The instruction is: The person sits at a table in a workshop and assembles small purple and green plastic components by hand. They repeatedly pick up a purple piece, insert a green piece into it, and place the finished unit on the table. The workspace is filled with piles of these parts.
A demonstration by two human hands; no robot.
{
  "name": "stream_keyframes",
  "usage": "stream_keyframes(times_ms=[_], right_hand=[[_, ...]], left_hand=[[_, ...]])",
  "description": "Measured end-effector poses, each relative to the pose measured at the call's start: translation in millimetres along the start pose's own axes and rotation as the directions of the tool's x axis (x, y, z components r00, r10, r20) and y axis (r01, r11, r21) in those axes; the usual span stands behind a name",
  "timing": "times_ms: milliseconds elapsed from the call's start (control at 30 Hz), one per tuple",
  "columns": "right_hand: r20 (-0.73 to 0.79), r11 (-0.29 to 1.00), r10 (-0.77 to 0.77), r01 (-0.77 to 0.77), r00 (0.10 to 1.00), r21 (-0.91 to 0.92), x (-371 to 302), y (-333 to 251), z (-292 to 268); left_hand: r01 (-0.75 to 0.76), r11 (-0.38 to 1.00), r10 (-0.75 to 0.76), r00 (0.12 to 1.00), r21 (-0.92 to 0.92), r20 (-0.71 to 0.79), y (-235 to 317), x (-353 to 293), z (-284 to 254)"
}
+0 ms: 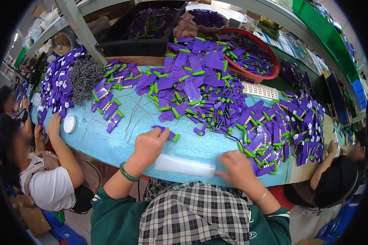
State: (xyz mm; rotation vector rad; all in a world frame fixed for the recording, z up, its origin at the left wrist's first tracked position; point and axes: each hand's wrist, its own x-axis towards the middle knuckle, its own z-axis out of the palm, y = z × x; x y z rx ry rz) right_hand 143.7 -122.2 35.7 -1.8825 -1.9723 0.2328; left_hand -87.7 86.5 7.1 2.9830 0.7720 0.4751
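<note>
My left hand (148, 147), a green bangle on its wrist, pinches a flat purple piece with a green end (166, 133) just above the blue tabletop. Close to my body lies a whitish translucent strip or roll (185, 165), its right end beside my right hand (238, 168). That hand is smeared by motion, so its grip is hidden from me; whether it touches the strip I cannot tell. Beyond both hands spreads a large heap of purple and green pieces (192, 77). More such pieces with striped stickers (261, 143) are piled past my right hand.
A small white round lid or dish (69, 123) sits at the left, near a tangle of grey chains (86, 79). Behind the heap stand a black tray (131, 48) and a red basin (276, 61). Co-workers (49, 179) sit on both sides; a metal shelf post (82, 30) rises far left.
</note>
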Motion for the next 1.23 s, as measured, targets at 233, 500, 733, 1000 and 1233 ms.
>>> stream_keyframes(times_ms=[233, 500, 733, 1000, 1233], right_hand=[[-0.076, 0.969, 0.122, -0.103, 0.99, 0.227, -35, 1, 47], [0.518, -0.087, 0.59, -0.589, 0.619, 0.803, -227, 41, 14], [0.76, -0.757, 0.641, -0.072, 0.111, 0.649, -551, -70, 152], [0.548, -0.647, 0.708, -0.72, -0.445, 0.251, -492, -33, 199], [0.794, 0.14, 0.464, -0.917, 0.394, 0.373, -234, 85, -35]], left_hand=[[0.062, -0.052, -0.265, 0.961, -0.997, 0.074, 10, 6, -39], [0.154, -0.267, -0.412, 0.874, -0.951, 0.257, 1, -17, -2], [0.36, -0.143, -0.341, 0.857, -0.922, 0.388, -106, -76, 11], [0.66, 0.134, -0.462, 0.701, -0.739, 0.543, -77, -28, 1], [0.492, 0.258, -0.352, 0.849, -0.831, 0.393, -38, 49, 21]])
